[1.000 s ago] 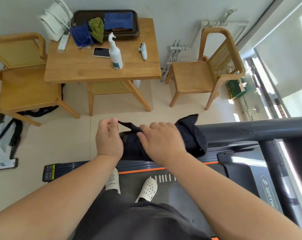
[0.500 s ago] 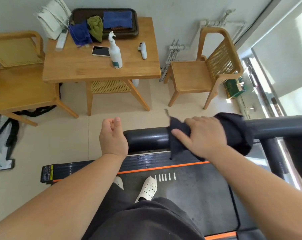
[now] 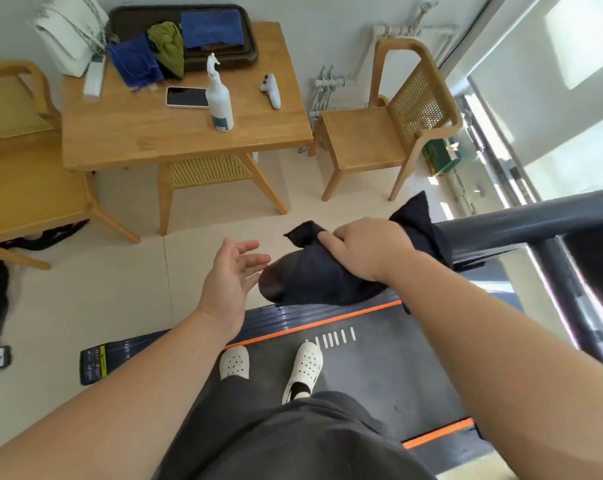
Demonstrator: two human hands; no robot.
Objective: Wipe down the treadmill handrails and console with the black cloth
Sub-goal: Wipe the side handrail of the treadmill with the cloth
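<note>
The person stands on the treadmill belt [image 3: 379, 362] in white perforated shoes [image 3: 305, 367], facing the dark handrail [image 3: 521, 223] that runs in from the right edge of the view. The black cloth [image 3: 313, 275] is draped over the rounded free end of that handrail, covering it. One corner sticks up behind the wrist and another pokes out to the left of the knuckles.

The right grip [image 3: 365, 249] lies on top of the cloth, fingers curled over it and pressing it against the rail from above. The left grip [image 3: 229, 275] hangs in the air just beside the covered rail end, palm turned toward it, fingers spread and relaxed, holding nothing. Whether its fingertips touch the cloth cannot be told.

An orange stripe [image 3: 313, 325] runs along the belt's edge below the rail.

Beyond the treadmill stands a wooden tabletop [image 3: 147, 140]. On it a white spray bottle [image 3: 219, 98] stands upright, with a phone [image 3: 187, 97] lying flat just to its left and a white controller [image 3: 271, 90] to its right. A dark tray [image 3: 126, 22] at the far edge holds a folded blue towel [image 3: 211, 29]. A green cloth [image 3: 168, 46] and a second blue cloth [image 3: 133, 65] spill over the tray's near rim. A white bag [image 3: 69, 32] leans at the far left corner. A wooden chair [image 3: 390, 133] stands to the right of the tabletop, and another chair [image 3: 23, 174] to its left.
</note>
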